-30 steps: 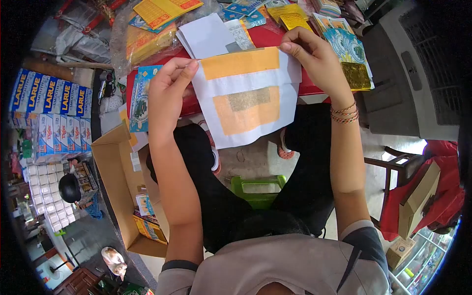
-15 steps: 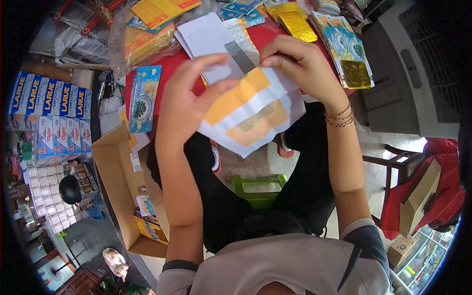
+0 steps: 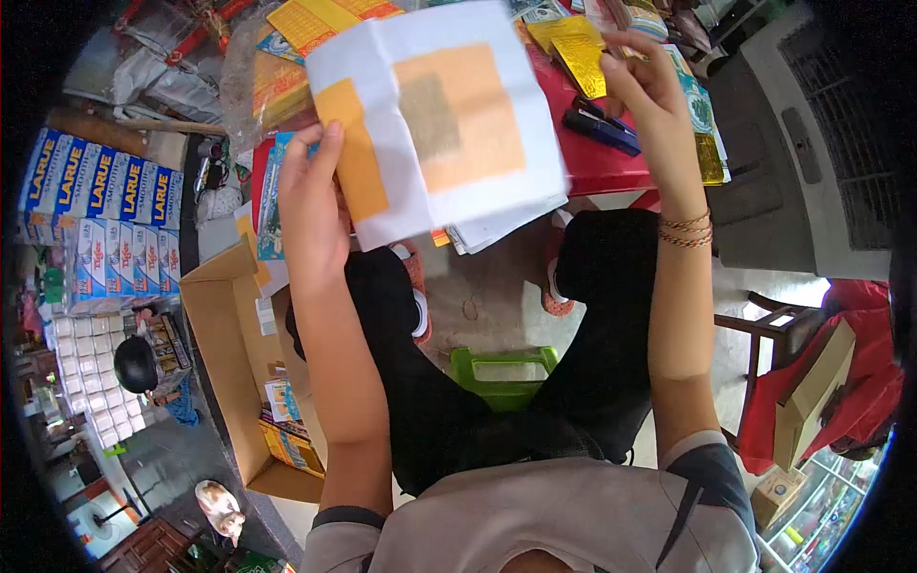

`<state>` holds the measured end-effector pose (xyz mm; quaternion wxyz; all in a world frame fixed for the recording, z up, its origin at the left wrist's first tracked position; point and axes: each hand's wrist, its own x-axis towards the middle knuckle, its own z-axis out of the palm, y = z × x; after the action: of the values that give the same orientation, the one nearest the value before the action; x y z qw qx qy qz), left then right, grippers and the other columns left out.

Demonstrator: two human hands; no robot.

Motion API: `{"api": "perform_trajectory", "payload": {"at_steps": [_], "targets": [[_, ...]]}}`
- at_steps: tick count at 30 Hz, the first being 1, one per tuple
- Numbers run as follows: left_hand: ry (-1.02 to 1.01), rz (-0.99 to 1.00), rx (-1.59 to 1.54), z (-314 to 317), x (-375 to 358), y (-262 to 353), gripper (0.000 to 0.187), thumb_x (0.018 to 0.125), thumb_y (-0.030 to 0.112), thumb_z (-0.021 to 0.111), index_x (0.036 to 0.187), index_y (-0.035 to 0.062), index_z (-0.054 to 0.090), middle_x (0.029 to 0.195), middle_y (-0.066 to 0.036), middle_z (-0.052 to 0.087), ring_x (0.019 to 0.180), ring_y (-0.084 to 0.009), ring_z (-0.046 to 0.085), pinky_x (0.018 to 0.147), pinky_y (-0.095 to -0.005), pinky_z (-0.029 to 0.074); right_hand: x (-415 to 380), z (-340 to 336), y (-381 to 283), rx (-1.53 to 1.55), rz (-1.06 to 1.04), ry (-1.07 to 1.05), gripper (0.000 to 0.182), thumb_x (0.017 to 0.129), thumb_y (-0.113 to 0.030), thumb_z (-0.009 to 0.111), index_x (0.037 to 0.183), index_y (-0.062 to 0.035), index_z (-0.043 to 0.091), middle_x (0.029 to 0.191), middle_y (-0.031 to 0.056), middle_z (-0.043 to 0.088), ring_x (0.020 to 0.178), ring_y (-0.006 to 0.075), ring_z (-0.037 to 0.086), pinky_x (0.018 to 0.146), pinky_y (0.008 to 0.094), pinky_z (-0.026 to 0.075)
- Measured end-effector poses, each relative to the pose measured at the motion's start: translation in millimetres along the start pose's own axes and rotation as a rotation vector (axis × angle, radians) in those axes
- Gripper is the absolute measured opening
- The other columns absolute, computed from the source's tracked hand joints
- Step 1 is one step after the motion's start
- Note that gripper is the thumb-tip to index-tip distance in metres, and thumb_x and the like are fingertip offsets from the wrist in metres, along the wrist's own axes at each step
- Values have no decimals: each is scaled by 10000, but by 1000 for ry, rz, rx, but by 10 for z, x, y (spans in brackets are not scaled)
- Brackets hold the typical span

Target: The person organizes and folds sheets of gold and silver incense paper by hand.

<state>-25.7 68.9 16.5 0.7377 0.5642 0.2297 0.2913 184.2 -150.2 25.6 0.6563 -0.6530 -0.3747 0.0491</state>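
The left hand point(image 3: 310, 205) pinched the left edge of a white-and-orange sheet point(image 3: 439, 119) held up over the far red table point(image 3: 597, 162), while the right hand point(image 3: 645, 81) hovered loosely open beside it; a flat, two-handed grip would probably steady it best.

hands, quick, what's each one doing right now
Left hand: closed on the left edge of the white and orange paper sheet.
Right hand: raised by the sheet's right side; whether it holds anything cannot be told.
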Motion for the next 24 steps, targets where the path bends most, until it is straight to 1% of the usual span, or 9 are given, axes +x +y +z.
{"api": "perform_trajectory", "payload": {"at_steps": [2, 4, 6, 7, 9, 12, 17, 20, 24], "targets": [[-34, -67, -263, -69, 56, -86, 189, 915, 121, 571, 1065, 23, 509, 1045, -82, 615, 937, -152, 615, 781, -312, 509, 12, -73, 12, 29, 84, 7, 305, 940, -251, 561, 1115, -2, 550, 775, 34, 589, 658, 79, 556, 559, 208, 446], [-31, -97, -353, 31, 8, -171, 225, 912, 94, 554, 1110, 13, 483, 1089, -102, 594, 1003, -194, 598, 843, -358, 500, -26, -121, -52, -45, 553, -447, 483, 968, -428, 447, 1060, 30, 565, 811, 83, 618, 619, 122, 597, 505, 225, 472], [-54, -166, -492, 144, -45, -285, 347, 899, 24, 501, 1231, -15, 407, 1232, -167, 511, 1176, -324, 514, 978, -507, 448, -110, 57, -230, 50, 697, -615, 627, 951, -540, 383, 1041, 53, 568, 842, 114, 631, 608, 155, 619, 523, 248, 518], [-56, -164, -491, 215, -89, -286, 347, 899, 24, 501, 1231, -15, 407, 1232, -167, 511, 1176, -324, 514, 978, -507, 448, -157, 137, -275, 96, 740, -649, 638, 946, -549, 389, 1063, 54, 560, 852, 115, 629, 630, 157, 624, 540, 253, 529], [-242, -204, -558, 358, -190, -281, 365, 908, 50, 493, 1252, -52, 423, 1258, -199, 512, 1225, -360, 469, 1047, -533, 373, -194, 293, -296, 139, 716, -597, 616, 934, -524, 455, 1106, 62, 537, 886, 108, 623, 671, 144, 614, 561, 259, 535], [-253, -263, -628, 449, -225, -314, 383, 910, 53, 480, 1260, -79, 398, 1269, -220, 500, 1225, -374, 464, 1065, -554, 338, -202, 487, -115, 97, 431, -221, 462, 878, -310, 651, 1121, 63, 525, 894, 68, 607, 735, 86, 558, 672, 220, 483], [-233, -380, -775, 305, -119, -234, 389, 914, 70, 491, 1253, -95, 397, 1275, -215, 497, 1204, -362, 486, 1058, -534, 357, -135, 371, -17, 214, 389, -224, 394, 867, -162, 657, 1177, 38, 518, 925, 57, 631, 773, 73, 571, 701, 223, 467], [-127, -261, -508, 172, -41, -229, 386, 879, 23, 557, 1244, -41, 450, 1198, -146, 568, 1121, -240, 566, 981, -395, 460, -125, 270, -138, 264, 396, -317, 413, 883, -118, 631, 1240, 22, 476, 956, 65, 663, 843, 77, 604, 744, 218, 476], [-213, -245, -310, 91, -42, -137, 468, 863, 2, 585, 1295, -47, 412, 1194, -142, 570, 1107, -210, 572, 957, -366, 477, -95, 80, -153, 162, 385, -365, 440, 882, -114, 639, 1259, 27, 461, 944, 58, 674, 861, 77, 615, 778, 228, 484]]}}
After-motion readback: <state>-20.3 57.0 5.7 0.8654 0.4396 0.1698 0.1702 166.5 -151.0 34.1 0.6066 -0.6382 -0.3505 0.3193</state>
